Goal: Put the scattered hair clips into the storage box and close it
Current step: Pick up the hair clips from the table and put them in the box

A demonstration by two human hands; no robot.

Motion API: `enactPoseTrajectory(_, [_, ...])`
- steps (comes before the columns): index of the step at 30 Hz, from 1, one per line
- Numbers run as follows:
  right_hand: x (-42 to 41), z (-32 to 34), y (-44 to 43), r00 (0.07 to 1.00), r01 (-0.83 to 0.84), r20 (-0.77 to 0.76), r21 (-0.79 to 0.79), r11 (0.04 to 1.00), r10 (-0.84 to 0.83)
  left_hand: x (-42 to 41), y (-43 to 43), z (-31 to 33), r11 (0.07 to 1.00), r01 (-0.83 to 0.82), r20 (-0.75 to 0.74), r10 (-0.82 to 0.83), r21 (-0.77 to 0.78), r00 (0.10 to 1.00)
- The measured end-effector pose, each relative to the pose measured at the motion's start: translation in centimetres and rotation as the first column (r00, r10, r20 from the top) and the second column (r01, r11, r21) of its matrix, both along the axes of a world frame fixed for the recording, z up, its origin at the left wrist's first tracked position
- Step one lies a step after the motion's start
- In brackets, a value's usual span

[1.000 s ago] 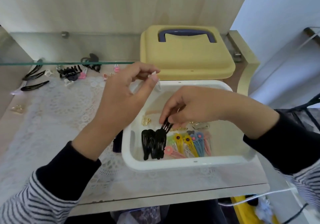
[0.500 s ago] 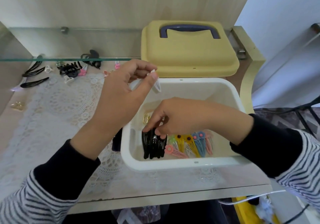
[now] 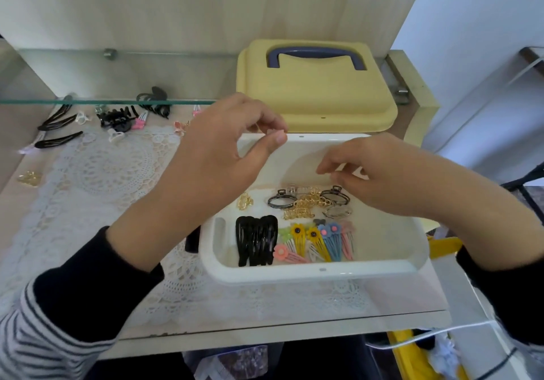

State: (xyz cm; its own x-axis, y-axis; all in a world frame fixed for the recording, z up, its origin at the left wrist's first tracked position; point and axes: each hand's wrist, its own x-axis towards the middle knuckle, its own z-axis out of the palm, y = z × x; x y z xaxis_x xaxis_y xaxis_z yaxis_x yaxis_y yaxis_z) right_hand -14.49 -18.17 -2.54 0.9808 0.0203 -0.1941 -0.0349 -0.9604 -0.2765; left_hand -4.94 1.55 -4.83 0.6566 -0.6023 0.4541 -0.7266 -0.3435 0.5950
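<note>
A small pale clip (image 3: 272, 131), mostly hidden and too small to make out well, sits pinched between the thumb and forefinger of the left hand (image 3: 226, 156), which hovers above the far left corner of the open white storage box (image 3: 323, 272). The right hand (image 3: 382, 179) hangs over the box's middle with its fingers (image 3: 326, 169) loosely curled and slightly apart, holding nothing that can be seen. Inside the box the clips lie sorted: black snap clips (image 3: 256, 243) at the left, flower clips (image 3: 316, 243) beside them, and gold and dark metal clips (image 3: 309, 201) behind. To do this step well, the person would best lower the pinched clip close to a bare part of the box floor before letting go, rather than dropping it from height, so it does not bounce out or disturb the rows. The yellow lid (image 3: 316, 94) with its blue handle rests just behind the box, ready for closing. Many clips (image 3: 117, 117) are yet to be gathered at the far left of the tabletop (image 3: 73, 191) on the lace cloth, under the glass shelf (image 3: 88, 102), so the task appears roughly half done.
</note>
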Motion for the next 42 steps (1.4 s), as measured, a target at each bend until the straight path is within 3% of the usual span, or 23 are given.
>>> enactPoseTrajectory(3, [-0.5,-0.9,-0.6,0.995,-0.049,0.086,-0.115,0.992,0.059,-1.1,-0.6,1.1,0.989,0.120,-0.049,-0.116,0.088,0.992])
enactPoseTrajectory(6, [-0.8,-1.9,-0.8,0.979,-0.065,0.183,-0.152,0.986,0.092,-1.7,-1.4,1.3,0.945,0.191,-0.232,-0.129,0.267,0.964])
enactPoseTrajectory(11, [-1.0,-3.0,-0.9,0.955,-0.100,0.254,-0.204,0.974,0.151,-1.6,-3.6,0.7,0.770,0.317,-0.392,-0.095,0.554,0.915])
enactPoseTrajectory(17, [-0.9,-3.2,-0.7,0.950,-0.099,0.265,-0.243,0.965,0.165,-2.2,-5.7,-0.5,0.610,0.405,-0.405,-0.146,0.682,0.902])
enactPoseTrajectory(22, [-0.9,-3.3,-0.7,0.949,-0.094,0.270,-0.247,0.964,0.162,-2.9,-5.6,-0.7,0.526,0.364,-0.319,-0.178,0.769,0.931])
enactPoseTrajectory(35, [-0.9,-3.4,-0.7,0.941,-0.091,0.291,-0.271,0.958,0.171,-2.3,-2.9,-0.1,0.761,0.133,-0.045,-0.136,0.635,0.990])
enactPoseTrajectory(42, [-1.1,-2.9,-0.4,0.951,-0.076,0.278,-0.218,0.973,0.136,-1.6,-1.0,-0.6,0.885,0.049,0.145,-0.130,0.463,0.981])
